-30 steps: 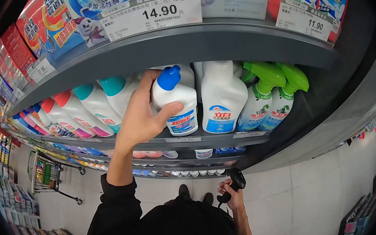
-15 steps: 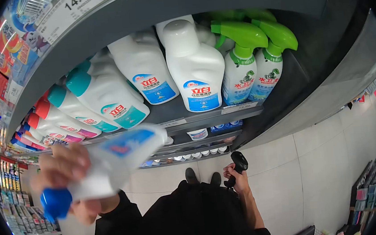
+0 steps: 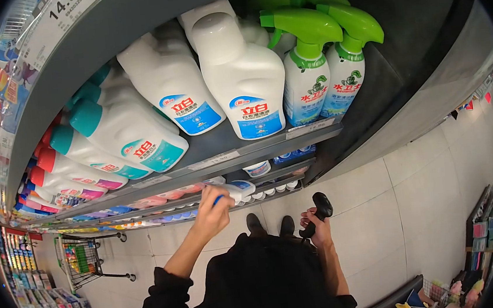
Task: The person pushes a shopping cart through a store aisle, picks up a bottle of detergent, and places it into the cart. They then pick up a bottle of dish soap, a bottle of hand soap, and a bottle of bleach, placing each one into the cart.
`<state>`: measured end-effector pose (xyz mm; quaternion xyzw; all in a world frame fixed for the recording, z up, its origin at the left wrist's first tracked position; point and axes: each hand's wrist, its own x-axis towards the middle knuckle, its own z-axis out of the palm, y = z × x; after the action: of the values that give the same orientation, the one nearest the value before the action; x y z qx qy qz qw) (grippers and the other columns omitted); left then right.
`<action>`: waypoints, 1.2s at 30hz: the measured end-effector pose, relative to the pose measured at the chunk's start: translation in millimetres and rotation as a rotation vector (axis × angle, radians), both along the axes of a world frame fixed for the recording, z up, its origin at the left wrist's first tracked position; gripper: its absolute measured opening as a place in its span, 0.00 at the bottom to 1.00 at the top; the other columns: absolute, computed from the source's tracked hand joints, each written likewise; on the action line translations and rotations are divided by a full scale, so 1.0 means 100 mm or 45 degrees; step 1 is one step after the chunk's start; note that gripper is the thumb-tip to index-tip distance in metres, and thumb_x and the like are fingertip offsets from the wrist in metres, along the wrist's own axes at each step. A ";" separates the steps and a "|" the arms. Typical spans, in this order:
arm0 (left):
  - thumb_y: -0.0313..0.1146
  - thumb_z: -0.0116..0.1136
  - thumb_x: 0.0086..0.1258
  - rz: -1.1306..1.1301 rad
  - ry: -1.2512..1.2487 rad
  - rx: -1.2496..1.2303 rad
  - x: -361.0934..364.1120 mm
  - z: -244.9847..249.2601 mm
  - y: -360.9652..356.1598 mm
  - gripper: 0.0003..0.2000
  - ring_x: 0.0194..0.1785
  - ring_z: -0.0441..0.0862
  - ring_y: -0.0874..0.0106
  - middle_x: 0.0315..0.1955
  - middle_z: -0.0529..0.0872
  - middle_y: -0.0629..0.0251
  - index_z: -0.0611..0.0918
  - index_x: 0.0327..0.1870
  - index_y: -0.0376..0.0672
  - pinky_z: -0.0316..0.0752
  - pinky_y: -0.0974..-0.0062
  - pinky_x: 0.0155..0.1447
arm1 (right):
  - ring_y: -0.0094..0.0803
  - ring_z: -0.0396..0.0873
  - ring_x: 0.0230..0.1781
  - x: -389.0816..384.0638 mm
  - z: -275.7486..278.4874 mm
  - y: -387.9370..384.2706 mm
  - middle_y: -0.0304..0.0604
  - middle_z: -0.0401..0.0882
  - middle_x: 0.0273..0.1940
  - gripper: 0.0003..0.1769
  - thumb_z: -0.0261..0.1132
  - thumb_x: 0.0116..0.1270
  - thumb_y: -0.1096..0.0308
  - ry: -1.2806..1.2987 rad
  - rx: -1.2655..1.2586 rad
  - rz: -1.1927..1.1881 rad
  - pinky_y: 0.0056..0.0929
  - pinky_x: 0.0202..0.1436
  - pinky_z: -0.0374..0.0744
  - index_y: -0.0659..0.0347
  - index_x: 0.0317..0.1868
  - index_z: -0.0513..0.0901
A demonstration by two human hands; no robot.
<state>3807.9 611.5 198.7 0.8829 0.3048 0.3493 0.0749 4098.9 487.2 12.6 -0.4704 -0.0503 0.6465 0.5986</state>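
My left hand (image 3: 212, 213) is wrapped round the blue-capped end of a white bottle (image 3: 241, 189), which lies tilted at the front of a lower shelf. Part of the bottle's cap shows between my fingers. My right hand (image 3: 317, 225), down near my body, grips a black handheld barcode scanner (image 3: 322, 205) with its head pointing up. Above my left hand, white bleach bottles with blue labels (image 3: 251, 95) stand on the upper shelf, beside two green-topped spray bottles (image 3: 306, 84).
Teal-capped bottles (image 3: 140, 143) and red-capped ones stand farther left on the curved upper shelf (image 3: 212, 160). A shopping cart (image 3: 83, 259) is on the floor to the left. Racks of packaged goods (image 3: 487, 227) stand at the right, with a wire basket (image 3: 437, 290) at the lower right.
My left hand has carried the blue-capped bottle away from the camera, right and down to the lower shelf. My right hand still holds the scanner; the view has shifted slightly.
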 end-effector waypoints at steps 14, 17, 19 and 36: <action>0.20 0.60 0.47 0.287 0.180 0.013 0.16 -0.16 0.10 0.20 0.45 0.71 0.58 0.43 0.74 0.59 0.83 0.45 0.42 0.64 0.60 0.48 | 0.42 0.62 0.74 -1.39 0.35 0.94 0.42 0.61 0.74 0.33 0.56 0.68 0.77 0.449 0.411 0.301 0.48 0.73 0.65 0.58 0.73 0.63; 0.21 0.61 0.47 0.281 0.201 0.020 0.16 -0.29 0.17 0.20 0.49 0.71 0.57 0.45 0.73 0.59 0.83 0.46 0.42 0.64 0.58 0.50 | 0.42 0.63 0.74 -1.51 0.36 1.09 0.41 0.61 0.74 0.32 0.55 0.68 0.77 0.316 0.438 0.272 0.47 0.72 0.65 0.58 0.74 0.63; 0.21 0.61 0.48 0.332 0.141 -0.001 0.13 -0.41 0.26 0.22 0.50 0.73 0.51 0.46 0.75 0.56 0.82 0.49 0.42 0.67 0.52 0.53 | 0.41 0.66 0.72 -1.48 0.38 1.07 0.43 0.63 0.73 0.32 0.55 0.67 0.79 0.303 0.411 0.275 0.45 0.70 0.67 0.58 0.72 0.65; 0.23 0.55 0.60 0.520 0.149 -0.440 -0.10 -0.56 0.68 0.09 0.42 0.79 0.40 0.36 0.82 0.38 0.80 0.40 0.29 0.73 0.50 0.48 | 0.24 0.80 0.43 -0.84 0.82 1.59 0.40 0.85 0.45 0.16 0.73 0.63 0.72 -0.925 0.570 -0.005 0.25 0.52 0.75 0.69 0.49 0.82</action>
<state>3798.1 679.1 142.4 0.7959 0.5356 0.2482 0.1346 4015.1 646.1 94.1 -0.5263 -0.3961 0.4106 0.6305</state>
